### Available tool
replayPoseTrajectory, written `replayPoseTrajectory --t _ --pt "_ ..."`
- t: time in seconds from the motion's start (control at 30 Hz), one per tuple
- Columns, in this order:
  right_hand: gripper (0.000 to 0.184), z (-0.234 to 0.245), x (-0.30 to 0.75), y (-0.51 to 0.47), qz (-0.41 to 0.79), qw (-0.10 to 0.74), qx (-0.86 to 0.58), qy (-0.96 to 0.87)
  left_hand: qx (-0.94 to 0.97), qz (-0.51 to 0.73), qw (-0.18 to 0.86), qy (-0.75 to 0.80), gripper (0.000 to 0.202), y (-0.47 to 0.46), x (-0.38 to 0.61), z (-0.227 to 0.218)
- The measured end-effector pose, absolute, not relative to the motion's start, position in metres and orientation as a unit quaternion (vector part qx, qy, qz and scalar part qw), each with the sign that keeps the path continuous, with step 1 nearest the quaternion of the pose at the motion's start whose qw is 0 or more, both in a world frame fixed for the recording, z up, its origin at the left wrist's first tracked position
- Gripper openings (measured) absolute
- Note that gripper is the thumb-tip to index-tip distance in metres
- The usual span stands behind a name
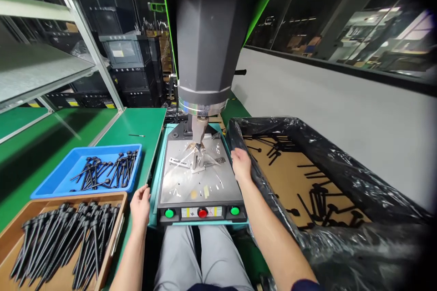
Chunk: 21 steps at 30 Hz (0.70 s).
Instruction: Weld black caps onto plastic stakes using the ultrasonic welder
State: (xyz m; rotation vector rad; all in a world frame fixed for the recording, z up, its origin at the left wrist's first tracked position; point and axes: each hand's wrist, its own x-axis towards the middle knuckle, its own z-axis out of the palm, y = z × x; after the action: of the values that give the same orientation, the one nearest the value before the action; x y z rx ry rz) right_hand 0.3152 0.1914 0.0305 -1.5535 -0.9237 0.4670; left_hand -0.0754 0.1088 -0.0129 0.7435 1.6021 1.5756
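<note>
My left hand (140,205) is at the green bench's edge, left of the machine, its fingers curled together; whatever they hold, if anything, is hidden. On the machine's right side, my right hand (241,164) is closed beside the plastic-lined box (262,175); I cannot make out anything in it. Between my hands lies the machine's metal plate (184,188), partly under clear film. A metal fixture (195,163) stands on it beneath the pointed tool head (199,129). No black rod with a round head is in the fixture that I can make out.
A blue tray (51,184) and a brown tray (124,200) at left hold many black round-headed rods. More rods lie on cardboard inside the right box. Green buttons (169,213) and a red button (202,212) line the machine's front. A metal shelf frame (92,41) stands at left.
</note>
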Motion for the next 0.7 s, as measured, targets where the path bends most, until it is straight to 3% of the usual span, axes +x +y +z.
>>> replayPoseTrajectory --t 0.13,0.2,0.33,0.43,0.7 --pt "0.049 -0.023 0.302 0.083 0.198 0.548 -0.707 -0.401 0.351 0.592 0.348 0.636 0.038 0.058 -0.071 -0.053" --pt "0.049 -0.048 0.300 0.042 0.140 0.500 -0.739 -0.429 0.357 0.568 0.365 0.645 0.040 0.039 -0.065 -0.067" --pt "0.067 -0.087 0.303 0.003 0.104 0.425 -0.767 -0.469 0.384 0.528 0.366 0.663 0.051 0.026 -0.051 -0.075" --pt "0.075 -0.102 0.306 -0.001 0.113 0.406 -0.758 -0.498 0.415 0.500 0.324 0.687 0.058 0.031 -0.048 -0.073" --pt "0.071 -0.108 0.306 0.003 0.084 0.419 -0.749 -0.506 0.427 0.476 0.315 0.701 0.062 0.038 -0.052 -0.080"
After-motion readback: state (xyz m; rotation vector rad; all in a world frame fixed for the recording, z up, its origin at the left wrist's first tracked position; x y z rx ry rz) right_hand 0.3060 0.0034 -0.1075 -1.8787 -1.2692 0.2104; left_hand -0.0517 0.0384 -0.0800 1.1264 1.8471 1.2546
